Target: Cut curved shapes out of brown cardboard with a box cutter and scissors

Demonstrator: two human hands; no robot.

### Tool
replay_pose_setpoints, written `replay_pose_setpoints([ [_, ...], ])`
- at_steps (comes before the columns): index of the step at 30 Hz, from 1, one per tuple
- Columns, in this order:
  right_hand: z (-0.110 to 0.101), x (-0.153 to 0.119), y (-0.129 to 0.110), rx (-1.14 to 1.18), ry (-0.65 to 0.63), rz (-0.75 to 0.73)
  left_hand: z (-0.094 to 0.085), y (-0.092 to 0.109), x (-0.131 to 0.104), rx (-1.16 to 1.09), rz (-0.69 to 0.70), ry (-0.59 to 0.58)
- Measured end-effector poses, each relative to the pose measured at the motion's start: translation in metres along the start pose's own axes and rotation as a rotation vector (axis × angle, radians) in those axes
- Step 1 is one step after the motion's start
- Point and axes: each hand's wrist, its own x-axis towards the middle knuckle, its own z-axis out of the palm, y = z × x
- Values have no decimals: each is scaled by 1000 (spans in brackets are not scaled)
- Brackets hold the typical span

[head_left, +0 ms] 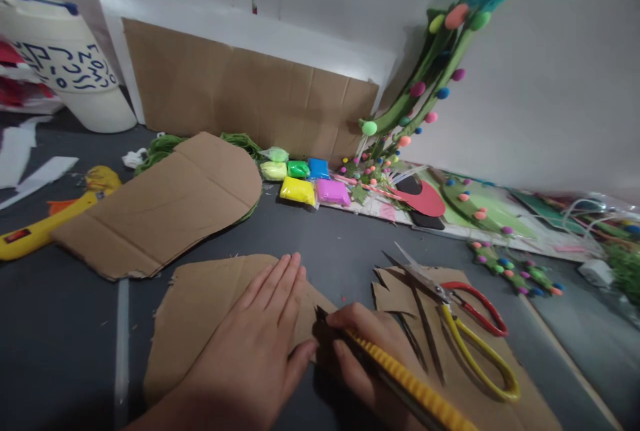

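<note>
My left hand (255,344) lies flat, fingers stretched out, on a brown cardboard piece (193,311) at the lower middle. My right hand (373,358) is wrapped round a yellow and black utility knife (410,384), its dark tip at the cardboard's right edge, close to my left thumb. Scissors (440,294) with one red and one yellow handle rest partly open on a slitted cardboard sheet (480,351) at the right. Another cardboard piece (185,198) with a rounded end lies at the upper left, over green yarn.
Beyond my hands are colourful clay packets (299,191) and a red paper shape (425,199). At left are a yellow glue gun (45,228), a glue stick (121,351) and a white container (70,64). Pompom-covered green decorations (430,98) stand against the wall.
</note>
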Motion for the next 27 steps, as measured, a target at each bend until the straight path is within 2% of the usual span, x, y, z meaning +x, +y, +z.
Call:
replay_pose_setpoints([
  [7,-6,-4,-1,51,-16,15,-10,-1,3,50,21,9],
  [10,-5,-2,-5,29,-19,18,-9,-1,1,34,13,-16],
  [14,-2,1,-9,33,-66,105,-6,-1,-3,16,2,-37],
  [19,-4,-3,-4,82,-19,139,-6,-1,-6,1,-2,-44],
  [27,-3,-4,-6,27,-29,105,-3,0,-7,-40,-22,-61],
])
